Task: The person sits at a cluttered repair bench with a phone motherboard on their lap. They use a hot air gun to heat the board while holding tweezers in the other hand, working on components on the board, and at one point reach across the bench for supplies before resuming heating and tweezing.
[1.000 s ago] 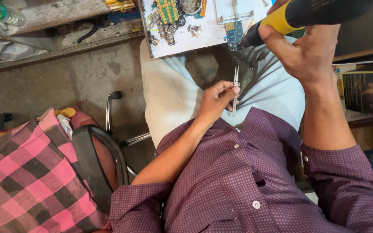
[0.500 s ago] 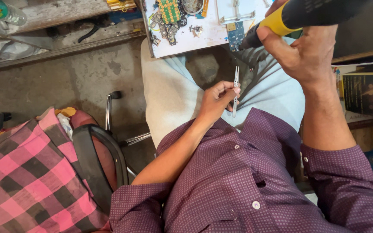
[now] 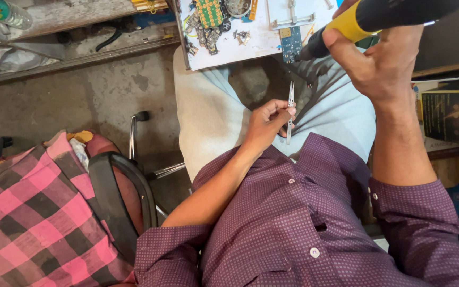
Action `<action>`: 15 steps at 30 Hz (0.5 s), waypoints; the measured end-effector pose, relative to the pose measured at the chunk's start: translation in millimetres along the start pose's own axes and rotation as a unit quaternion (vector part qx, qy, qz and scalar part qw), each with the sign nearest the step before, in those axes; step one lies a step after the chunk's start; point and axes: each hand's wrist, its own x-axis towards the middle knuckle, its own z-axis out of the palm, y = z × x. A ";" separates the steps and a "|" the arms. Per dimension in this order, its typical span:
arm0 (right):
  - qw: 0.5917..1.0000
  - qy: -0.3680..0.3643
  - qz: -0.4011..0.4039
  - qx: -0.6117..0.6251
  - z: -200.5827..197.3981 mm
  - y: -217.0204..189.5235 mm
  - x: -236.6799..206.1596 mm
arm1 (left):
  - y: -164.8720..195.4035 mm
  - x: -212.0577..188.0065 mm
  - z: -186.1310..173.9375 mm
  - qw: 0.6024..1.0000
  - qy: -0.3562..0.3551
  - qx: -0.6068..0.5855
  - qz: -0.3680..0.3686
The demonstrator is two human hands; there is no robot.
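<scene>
A single camera worn on the person's head looks steeply down along their own chest and lap, close enough that the purple shirt fills the lower frame. The desk edge sits at the top, farthest from the lens. The concrete floor and a pink checked cloth lie to the left.

The left hand rests low over the lap, forearm bent in from the left, its fingers pinched together in a fine grip. The right hand is raised above and right of those fingers, curled closed in a fist, forearm upright.
</scene>
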 end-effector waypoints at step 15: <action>0.998 0.021 0.031 0.044 2.0 0.3 -1.4 | -0.4 1.0 0.6 1.000 0.001 0.003 -0.003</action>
